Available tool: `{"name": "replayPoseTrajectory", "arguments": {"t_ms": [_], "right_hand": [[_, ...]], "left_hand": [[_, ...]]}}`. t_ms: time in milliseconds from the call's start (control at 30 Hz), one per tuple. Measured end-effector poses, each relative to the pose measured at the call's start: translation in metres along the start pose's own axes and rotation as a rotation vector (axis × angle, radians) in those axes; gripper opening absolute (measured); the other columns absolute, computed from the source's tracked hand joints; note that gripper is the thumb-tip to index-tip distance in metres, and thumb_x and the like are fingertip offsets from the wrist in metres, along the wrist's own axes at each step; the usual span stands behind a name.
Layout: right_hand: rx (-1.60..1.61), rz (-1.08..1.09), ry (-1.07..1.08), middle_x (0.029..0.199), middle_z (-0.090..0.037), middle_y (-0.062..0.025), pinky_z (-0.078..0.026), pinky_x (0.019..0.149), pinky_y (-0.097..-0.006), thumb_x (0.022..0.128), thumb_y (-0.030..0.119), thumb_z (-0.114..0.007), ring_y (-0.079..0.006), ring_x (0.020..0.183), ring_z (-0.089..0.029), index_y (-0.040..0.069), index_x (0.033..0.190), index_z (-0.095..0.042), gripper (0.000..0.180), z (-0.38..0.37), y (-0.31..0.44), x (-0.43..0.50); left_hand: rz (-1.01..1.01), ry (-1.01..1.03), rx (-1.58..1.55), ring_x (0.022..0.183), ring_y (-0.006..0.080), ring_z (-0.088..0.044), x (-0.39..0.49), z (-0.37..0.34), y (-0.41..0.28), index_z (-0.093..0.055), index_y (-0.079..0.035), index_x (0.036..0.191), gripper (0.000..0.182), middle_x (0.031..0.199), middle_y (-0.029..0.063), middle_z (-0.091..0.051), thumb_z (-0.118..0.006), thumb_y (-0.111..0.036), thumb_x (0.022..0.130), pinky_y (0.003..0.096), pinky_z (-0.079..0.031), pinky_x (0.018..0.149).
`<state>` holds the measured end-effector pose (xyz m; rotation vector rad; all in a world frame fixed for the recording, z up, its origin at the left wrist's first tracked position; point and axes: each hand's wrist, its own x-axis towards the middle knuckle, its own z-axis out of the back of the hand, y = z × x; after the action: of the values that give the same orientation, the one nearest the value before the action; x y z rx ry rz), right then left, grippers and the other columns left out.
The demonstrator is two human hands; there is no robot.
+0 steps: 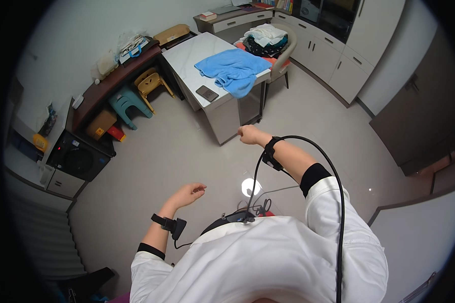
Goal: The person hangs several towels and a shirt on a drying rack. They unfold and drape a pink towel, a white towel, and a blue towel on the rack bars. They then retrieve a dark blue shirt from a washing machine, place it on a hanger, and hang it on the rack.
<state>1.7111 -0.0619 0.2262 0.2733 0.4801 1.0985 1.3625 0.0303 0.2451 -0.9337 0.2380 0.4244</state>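
My left hand hangs over the floor with its fingers loosely bent and apart, holding nothing. My right hand is stretched forward near the lower corner of a white marble-patterned table; its fingers are curled in, and nothing shows in it. A light blue cloth garment lies crumpled on the table, partly hanging over the near edge. Beside it, at the table's corner, lies a dark smartphone. Beyond the table, folded and piled clothes rest on a beige chair.
Teal and yellow plastic stools stand under a dark red shelf at left. A black washing machine stands lower left. White cabinets line the back right. A black cable loops beside my right arm.
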Motion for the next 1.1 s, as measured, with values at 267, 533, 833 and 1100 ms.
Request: {"name": "replayPoseTrajectory", "arguments": {"t_ms": [267, 533, 833, 1100], "right_hand": [[0.08, 0.01, -0.033, 0.129, -0.054, -0.024, -0.043, 0.101, -0.0403, 0.077, 0.005, -0.051, -0.0361, 0.121, -0.052, -0.001, 0.128, -0.053, 0.052, 0.071, -0.054, 0.164], [0.047, 0.066, -0.003, 0.131, -0.047, -0.0278, -0.043, 0.101, -0.0429, 0.079, 0.008, -0.053, -0.0427, 0.12, -0.049, -0.003, 0.129, -0.045, 0.052, 0.091, -0.104, 0.345], [-0.104, -0.091, 0.289, 0.156, 0.0, -0.0249, -0.04, 0.105, -0.0422, 0.084, 0.013, -0.053, -0.0432, 0.125, -0.048, 0.004, 0.143, -0.037, 0.062, 0.084, -0.132, 0.457], [-0.184, 0.219, 0.226, 0.109, -0.064, -0.0248, -0.049, 0.091, -0.0417, 0.08, 0.019, -0.061, -0.0377, 0.103, -0.061, -0.004, 0.098, -0.069, 0.031, 0.088, -0.178, 0.457]], "left_hand": [[-0.019, -0.037, 0.001, 0.099, 0.0194, -0.064, 0.099, 0.087, -0.019, -0.06, -0.002, 0.121, 0.031, 0.109, 0.0111, -0.067, -0.058, -0.016, 0.094, 0.0318, -0.051, 0.088], [0.192, -0.258, -0.211, 0.097, 0.0165, -0.064, 0.166, 0.12, -0.042, -0.06, 0.0, 0.119, 0.029, 0.107, 0.0097, -0.067, -0.059, -0.014, 0.094, 0.0295, -0.051, 0.085], [0.418, -0.474, -0.42, 0.096, 0.0189, -0.065, 0.21, 0.124, -0.069, -0.061, 0.001, 0.117, 0.03, 0.11, 0.0117, -0.068, -0.061, -0.014, 0.092, 0.0302, -0.051, 0.083], [0.44, -0.484, -0.46, 0.094, 0.0175, -0.064, 0.231, 0.115, -0.074, -0.062, 0.0, 0.117, 0.03, 0.108, 0.0105, -0.068, -0.062, -0.015, 0.092, 0.0303, -0.051, 0.083]]}}
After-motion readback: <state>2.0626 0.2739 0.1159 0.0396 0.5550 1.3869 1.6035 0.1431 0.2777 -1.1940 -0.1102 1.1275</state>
